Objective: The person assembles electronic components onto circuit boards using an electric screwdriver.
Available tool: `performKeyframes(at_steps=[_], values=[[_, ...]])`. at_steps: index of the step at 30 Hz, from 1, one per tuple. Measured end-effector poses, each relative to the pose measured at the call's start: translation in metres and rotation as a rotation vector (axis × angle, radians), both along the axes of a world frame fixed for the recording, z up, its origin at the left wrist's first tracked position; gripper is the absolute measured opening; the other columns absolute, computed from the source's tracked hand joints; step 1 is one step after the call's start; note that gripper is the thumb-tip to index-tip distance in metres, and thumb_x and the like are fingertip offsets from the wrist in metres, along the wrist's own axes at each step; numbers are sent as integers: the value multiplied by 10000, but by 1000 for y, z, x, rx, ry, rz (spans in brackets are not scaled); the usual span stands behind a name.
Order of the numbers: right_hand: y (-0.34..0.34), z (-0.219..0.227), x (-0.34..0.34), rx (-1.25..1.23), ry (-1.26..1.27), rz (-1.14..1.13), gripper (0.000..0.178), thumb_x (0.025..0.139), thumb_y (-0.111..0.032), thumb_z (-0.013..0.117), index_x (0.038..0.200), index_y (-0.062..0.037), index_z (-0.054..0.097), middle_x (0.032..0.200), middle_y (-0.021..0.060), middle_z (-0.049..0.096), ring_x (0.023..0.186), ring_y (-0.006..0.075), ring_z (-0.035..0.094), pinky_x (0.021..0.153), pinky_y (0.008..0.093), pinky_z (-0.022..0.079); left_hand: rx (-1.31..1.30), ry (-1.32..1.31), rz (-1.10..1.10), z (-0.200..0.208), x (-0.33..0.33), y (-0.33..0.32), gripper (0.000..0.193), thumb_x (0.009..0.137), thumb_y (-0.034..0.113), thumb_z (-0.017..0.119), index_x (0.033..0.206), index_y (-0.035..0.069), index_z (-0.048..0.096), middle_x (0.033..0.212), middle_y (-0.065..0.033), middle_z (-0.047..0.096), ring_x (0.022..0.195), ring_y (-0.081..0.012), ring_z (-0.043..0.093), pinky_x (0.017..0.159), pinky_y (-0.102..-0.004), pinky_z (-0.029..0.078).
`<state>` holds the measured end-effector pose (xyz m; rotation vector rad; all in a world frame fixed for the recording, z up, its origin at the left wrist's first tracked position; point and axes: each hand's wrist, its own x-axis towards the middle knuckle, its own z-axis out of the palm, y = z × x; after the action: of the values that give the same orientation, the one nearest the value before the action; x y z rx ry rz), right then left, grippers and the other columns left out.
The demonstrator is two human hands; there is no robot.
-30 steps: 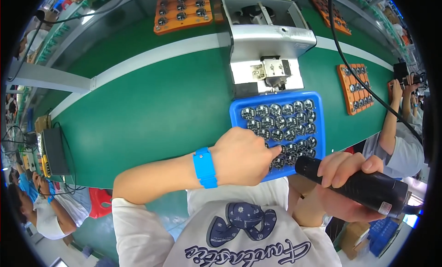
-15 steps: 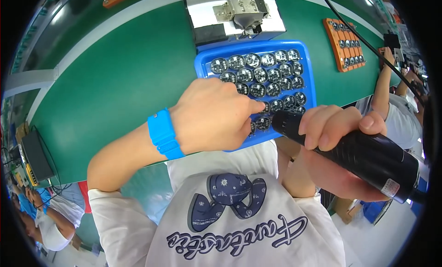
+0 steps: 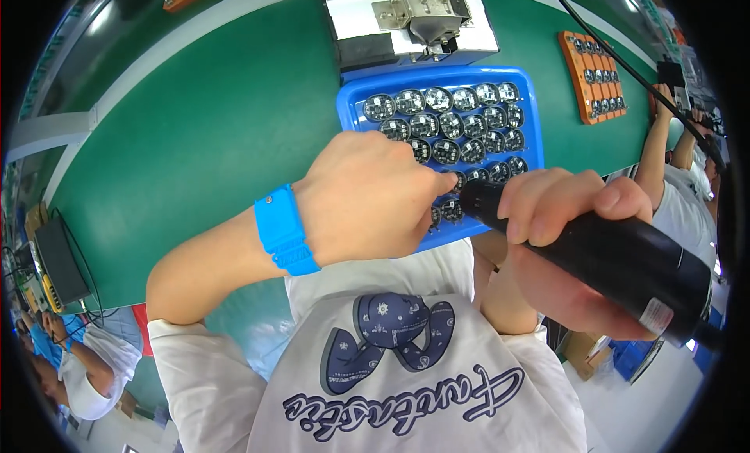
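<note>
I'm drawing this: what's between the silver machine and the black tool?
In the head view, a blue tray holding dark round parts lies between them.

"What do we have on our right?"
"We see an orange rack (image 3: 598, 91) on the green table (image 3: 195, 164), and past it a co-worker's grey sleeve (image 3: 681, 203)."
"And on our left?"
"We spot a black box (image 3: 64, 258) near the table's edge, and a co-worker's white shirt (image 3: 101, 375)."
"Lower right, we make out a cardboard box (image 3: 583, 351) beside a blue container (image 3: 627, 361)."
</note>
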<state>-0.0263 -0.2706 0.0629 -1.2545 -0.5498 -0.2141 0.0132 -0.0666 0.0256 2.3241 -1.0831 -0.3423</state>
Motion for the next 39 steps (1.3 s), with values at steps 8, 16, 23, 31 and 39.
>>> performKeyframes(at_steps=[8, 16, 23, 31, 39], values=[[18, 12, -4, -229, 109, -126, 873, 832, -852, 589, 1155, -49, 478, 769, 126, 599, 597, 246, 573, 564, 393, 480, 95, 53, -25, 11, 3, -3, 188, 916, 188, 652, 944, 78, 801, 652, -169, 677, 612, -354, 698, 565, -458, 553], [16, 5, -9, -109, 60, -49, 505, 923, -456, 719, 1130, -34, 536, 809, 163, 642, 664, 283, 612, 652, 453, 514, 140, 79, -29, 18, 2, -4, 243, 968, 237, 628, 912, 67, 791, 655, -171, 681, 616, -380, 697, 576, -479, 555], [-13, 48, 28, -41, -177, 55, 874, 864, -825, 576, 1298, -69, 519, 857, 60, 595, 670, 195, 587, 614, 376, 482, 162, 26, -47, 12, -7, -4, 261, 974, 234, 586, 1030, 74, 784, 676, -151, 694, 631, -361, 705, 566, -483, 552], [1, 58, 109, -145, -224, 248, 985, 843, -877, 510, 1370, -45, 492, 888, 76, 590, 712, 207, 576, 648, 389, 472, 86, -18, -84, 15, -9, -8, 278, 979, 135, 525, 923, -32, 740, 695, -165, 703, 629, -364, 709, 566, -485, 569], [24, 66, 113, -169, -178, 420, 1108, 817, -943, 415, 1407, -8, 480, 945, 102, 597, 771, 217, 566, 698, 389, 464, -45, -86, -45, 10, -11, -5, 297, 850, 116, 600, 1014, -114, 695, 693, -180, 702, 615, -347, 717, 528, -462, 563]])
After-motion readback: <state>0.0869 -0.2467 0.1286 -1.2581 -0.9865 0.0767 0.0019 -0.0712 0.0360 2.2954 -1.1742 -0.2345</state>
